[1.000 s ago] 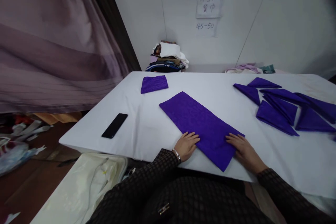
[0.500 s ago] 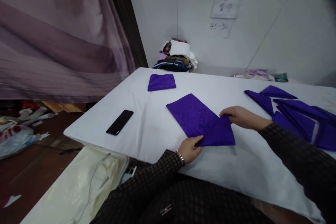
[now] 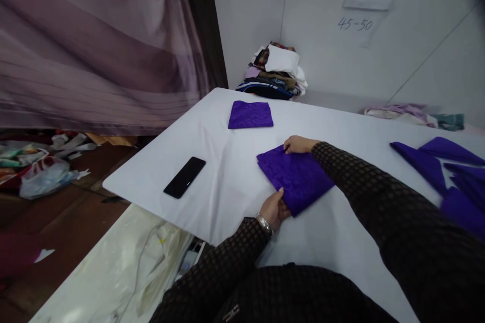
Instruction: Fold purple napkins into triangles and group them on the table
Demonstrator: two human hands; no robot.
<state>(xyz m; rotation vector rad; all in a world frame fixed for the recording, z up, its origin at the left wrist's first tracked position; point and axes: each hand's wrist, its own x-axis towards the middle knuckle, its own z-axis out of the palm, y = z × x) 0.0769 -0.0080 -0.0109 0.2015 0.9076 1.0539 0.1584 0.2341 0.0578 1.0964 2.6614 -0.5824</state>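
Observation:
A purple cloth napkin (image 3: 297, 179) lies folded into a rough square on the white-covered table (image 3: 352, 222), turned at a slant to me. With the thumb on top and fingers under the cloth, my left hand (image 3: 274, 211) grips its near-left edge. My right hand (image 3: 300, 144) pinches the far edge, and its forearm crosses over the right side of the napkin. Farther back on the table lies a second folded purple napkin (image 3: 250, 115), which neither hand touches.
Several purple napkins folded to points (image 3: 420, 164) lie at the right. A black phone (image 3: 185, 177) rests at the left. Behind the table's far edge is a clothes stack (image 3: 276, 70). A plastic-covered surface (image 3: 113, 267) stands lower at front left.
My right hand has moved from the napkin's right corner to its far edge, bringing the flap over, so the napkin is now squarer. The view has shifted, sliding the scene right.

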